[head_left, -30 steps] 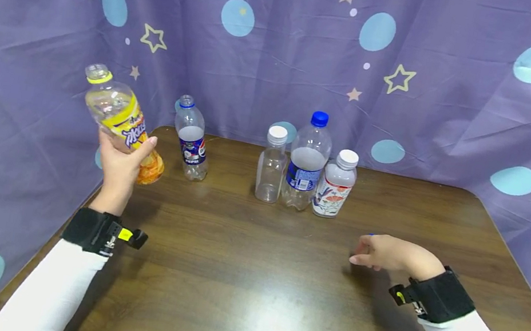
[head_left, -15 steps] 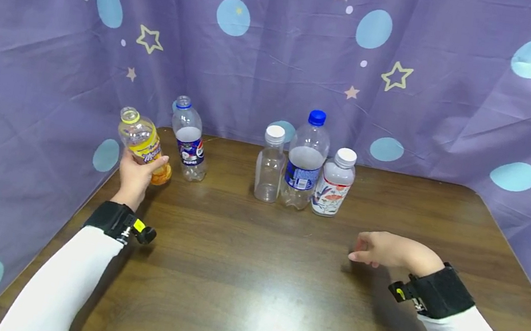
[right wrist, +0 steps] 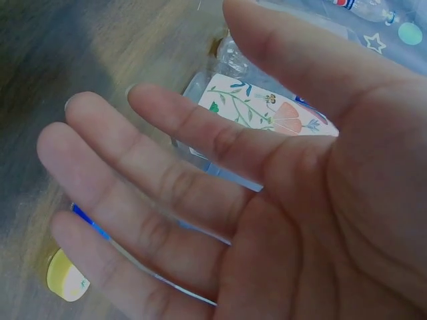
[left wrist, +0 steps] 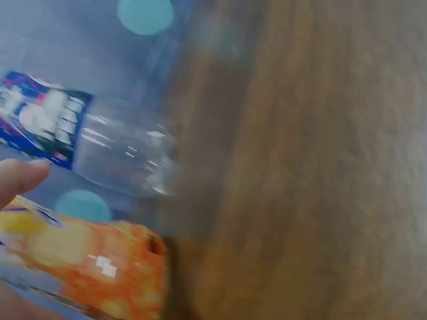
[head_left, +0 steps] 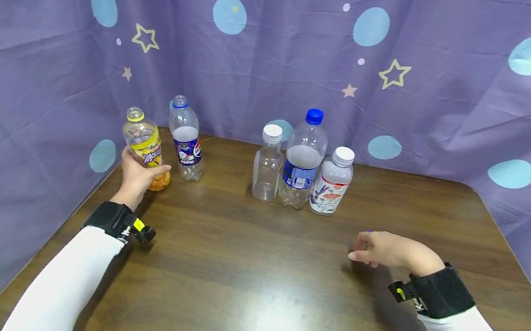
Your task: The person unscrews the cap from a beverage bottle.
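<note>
Uncapped yellow-orange bottle, tilted slightly, base on table's far-left corner, w/ fingers round it.

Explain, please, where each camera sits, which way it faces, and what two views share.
Head: on the person's head, facing forward and down at the table; both sleeves, left hand and right hand show.
Left wrist: low beside the orange bottle, facing the table; one fingertip shows.
Right wrist: under the open right hand, facing its palm; a yellow cap lies beyond.
Shared: the floral bottle appears in head and right wrist views.
</note>
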Action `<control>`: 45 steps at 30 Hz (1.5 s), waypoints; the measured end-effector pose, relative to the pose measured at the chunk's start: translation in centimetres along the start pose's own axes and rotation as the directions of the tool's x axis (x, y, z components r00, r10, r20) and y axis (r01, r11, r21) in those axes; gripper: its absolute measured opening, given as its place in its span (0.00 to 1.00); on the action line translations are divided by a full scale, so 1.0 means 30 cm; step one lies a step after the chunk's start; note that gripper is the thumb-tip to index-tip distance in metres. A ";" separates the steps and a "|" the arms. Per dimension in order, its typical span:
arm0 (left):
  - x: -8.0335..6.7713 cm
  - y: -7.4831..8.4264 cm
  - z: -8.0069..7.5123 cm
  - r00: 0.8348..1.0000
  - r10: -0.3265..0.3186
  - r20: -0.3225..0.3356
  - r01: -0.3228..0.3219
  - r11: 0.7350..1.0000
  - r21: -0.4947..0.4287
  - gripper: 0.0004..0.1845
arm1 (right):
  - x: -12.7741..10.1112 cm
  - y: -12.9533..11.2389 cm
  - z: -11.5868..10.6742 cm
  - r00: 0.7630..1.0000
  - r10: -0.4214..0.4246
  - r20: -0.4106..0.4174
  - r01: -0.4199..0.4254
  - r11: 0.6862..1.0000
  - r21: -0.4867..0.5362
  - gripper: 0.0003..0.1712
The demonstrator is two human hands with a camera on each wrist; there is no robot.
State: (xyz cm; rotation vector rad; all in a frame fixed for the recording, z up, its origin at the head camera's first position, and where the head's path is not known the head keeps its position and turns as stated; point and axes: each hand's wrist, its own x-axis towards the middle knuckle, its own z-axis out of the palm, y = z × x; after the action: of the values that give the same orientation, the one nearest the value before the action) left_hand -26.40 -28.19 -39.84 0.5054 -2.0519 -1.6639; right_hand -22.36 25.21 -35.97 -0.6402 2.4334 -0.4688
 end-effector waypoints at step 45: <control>-0.284 0.251 0.434 0.748 0.383 0.542 -0.559 0.804 0.203 0.60 | 0.002 -0.014 -0.002 0.990 -0.055 -0.126 0.058 0.998 0.013 0.15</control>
State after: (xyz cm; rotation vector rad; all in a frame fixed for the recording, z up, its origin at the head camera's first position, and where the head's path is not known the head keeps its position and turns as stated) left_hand -26.53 -11.42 -35.69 -0.3762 -2.5696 -1.1738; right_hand -22.30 24.84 -35.74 -0.6930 2.5316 -0.5677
